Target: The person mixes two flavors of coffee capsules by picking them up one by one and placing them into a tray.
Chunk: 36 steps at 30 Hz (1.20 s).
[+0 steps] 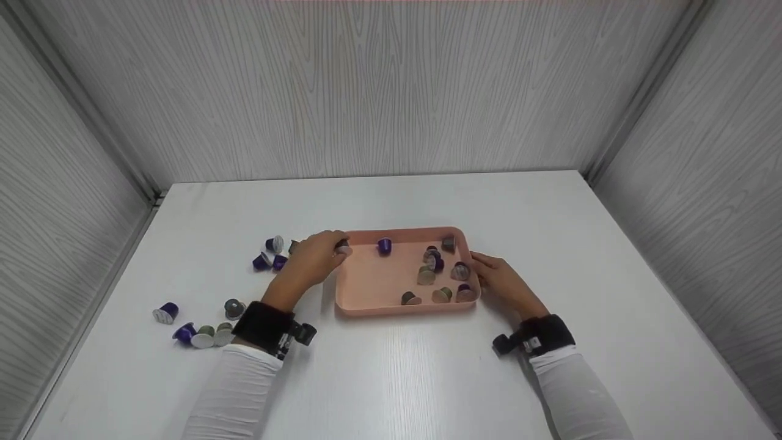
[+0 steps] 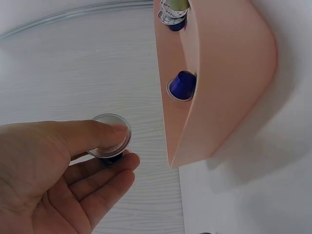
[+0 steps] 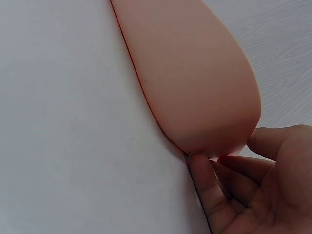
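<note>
My left hand (image 1: pixel 311 260) is at the left end of a pink tray (image 1: pixel 372 281). It pinches a coffee capsule (image 2: pixel 111 159) between thumb and fingers, the thumb across its silver lid, just outside the tray wall in the left wrist view. At the tray's right end, my right hand (image 1: pixel 504 281) holds the side, thumb at the rim and fingertips low by the base in the right wrist view. Inside the tray, a purple capsule (image 1: pixel 384 246) lies near the far wall. Several more capsules, among them a grey-lidded one (image 1: pixel 460 271), are spread over its right half.
Loose capsules lie on the white table (image 1: pixel 391 373) left of the tray. A dark blue capsule (image 1: pixel 261 262) is among those by my left hand; a purple one (image 1: pixel 184 333) is in the nearer group. Wood-grain panels (image 1: pixel 366 91) stand behind and at both sides.
</note>
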### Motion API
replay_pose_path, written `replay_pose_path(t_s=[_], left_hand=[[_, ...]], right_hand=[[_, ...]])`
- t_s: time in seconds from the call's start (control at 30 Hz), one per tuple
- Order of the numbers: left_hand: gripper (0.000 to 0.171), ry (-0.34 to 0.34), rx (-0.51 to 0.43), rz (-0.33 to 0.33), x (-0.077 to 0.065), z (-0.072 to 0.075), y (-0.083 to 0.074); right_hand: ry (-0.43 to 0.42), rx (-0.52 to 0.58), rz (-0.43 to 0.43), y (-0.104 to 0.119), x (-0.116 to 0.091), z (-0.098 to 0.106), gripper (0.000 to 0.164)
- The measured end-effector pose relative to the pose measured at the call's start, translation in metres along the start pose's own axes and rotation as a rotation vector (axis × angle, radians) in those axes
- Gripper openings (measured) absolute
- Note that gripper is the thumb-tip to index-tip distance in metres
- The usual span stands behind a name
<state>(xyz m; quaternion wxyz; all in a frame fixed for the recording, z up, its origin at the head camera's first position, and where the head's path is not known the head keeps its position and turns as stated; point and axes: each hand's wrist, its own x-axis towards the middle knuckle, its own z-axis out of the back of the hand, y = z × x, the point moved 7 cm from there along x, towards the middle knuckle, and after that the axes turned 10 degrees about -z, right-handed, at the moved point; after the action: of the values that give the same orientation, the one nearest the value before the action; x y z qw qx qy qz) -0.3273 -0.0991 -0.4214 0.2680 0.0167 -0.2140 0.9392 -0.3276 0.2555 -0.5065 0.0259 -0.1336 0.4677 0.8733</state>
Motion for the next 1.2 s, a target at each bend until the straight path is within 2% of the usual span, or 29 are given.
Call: replay_pose_path(t_s=[0.1, 0.23, 0.33, 0.43, 0.63, 0.8, 0.93, 1.1, 1.2], left_hand=[[0.039, -0.001, -0.027, -0.014, 0.008, -0.003, -0.006], [0.035, -0.016, -0.039, -0.064, 0.019, -0.007, -0.016], [0.031, -0.025, -0.021, -0.097, 0.026, -0.010, -0.021], [0.023, -0.017, -0.004, -0.102, 0.034, -0.015, -0.026], [0.022, 0.084, 0.012, -0.072, 0.051, -0.028, -0.033], [0.022, 0.180, 0.099, -0.043, 0.064, -0.041, -0.037], [0.023, 0.204, 0.149, -0.014, 0.070, -0.046, -0.039], [0.029, 0.219, 0.087, -0.084, 0.075, -0.053, -0.047], [0.024, 0.235, 0.032, -0.135, 0.078, -0.058, -0.051]], right_hand=[[0.008, 0.008, 0.008, 0.001, 0.000, 0.000, 0.054], [0.035, 0.049, 0.013, 0.001, 0.000, -0.002, 0.053], [0.050, 0.063, 0.024, 0.001, 0.000, -0.003, 0.053], [0.049, 0.069, 0.024, 0.001, 0.000, -0.003, 0.054], [0.040, 0.060, 0.009, 0.001, 0.000, -0.003, 0.053], [0.041, 0.044, -0.006, 0.000, 0.000, -0.003, 0.055], [0.031, 0.047, -0.019, 0.000, 0.000, -0.002, 0.056], [0.029, 0.045, -0.019, 0.000, 0.000, -0.002, 0.054], [0.035, 0.045, 0.001, 0.002, -0.001, -0.002, 0.053]])
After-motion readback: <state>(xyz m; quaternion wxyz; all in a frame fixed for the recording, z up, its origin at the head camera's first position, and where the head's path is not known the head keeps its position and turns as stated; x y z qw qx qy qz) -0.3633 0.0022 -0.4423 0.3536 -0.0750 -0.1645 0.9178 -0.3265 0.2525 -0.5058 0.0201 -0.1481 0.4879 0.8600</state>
